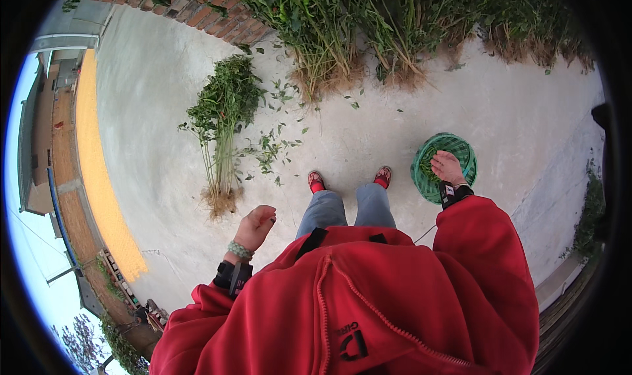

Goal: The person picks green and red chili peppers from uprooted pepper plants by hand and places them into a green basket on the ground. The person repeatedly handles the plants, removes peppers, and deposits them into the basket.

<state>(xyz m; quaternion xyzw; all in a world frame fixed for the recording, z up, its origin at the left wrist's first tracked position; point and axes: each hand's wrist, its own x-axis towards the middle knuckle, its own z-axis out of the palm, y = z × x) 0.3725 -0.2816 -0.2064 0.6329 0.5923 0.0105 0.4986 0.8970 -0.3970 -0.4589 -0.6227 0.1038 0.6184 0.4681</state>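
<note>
My right hand (pixel 447 167) is over a round green plastic basket (pixel 468 152) at my right. Its fingers are stretched out, with nothing visible in them. Inside the basket lie small, slender green pods (pixel 428 166) that look like chili peppers. At my left, my left hand (pixel 253 229) hangs in the air with its fingers curled in, and I see nothing in it. Ahead of that hand, a bundle of uprooted leafy green plants (pixel 227 105) lies on the concrete, its pale roots (pixel 221 202) toward me.
A large heap of similar uprooted plants (pixel 395 29) lies along the far side beside a low brick edge (pixel 224 23). Loose leaves (pixel 270 148) are scattered on the concrete floor (pixel 158 118). Yellow grain-like material (pixel 99 164) forms a strip at far left. My red shoes (pixel 316 179) stand between bundle and basket.
</note>
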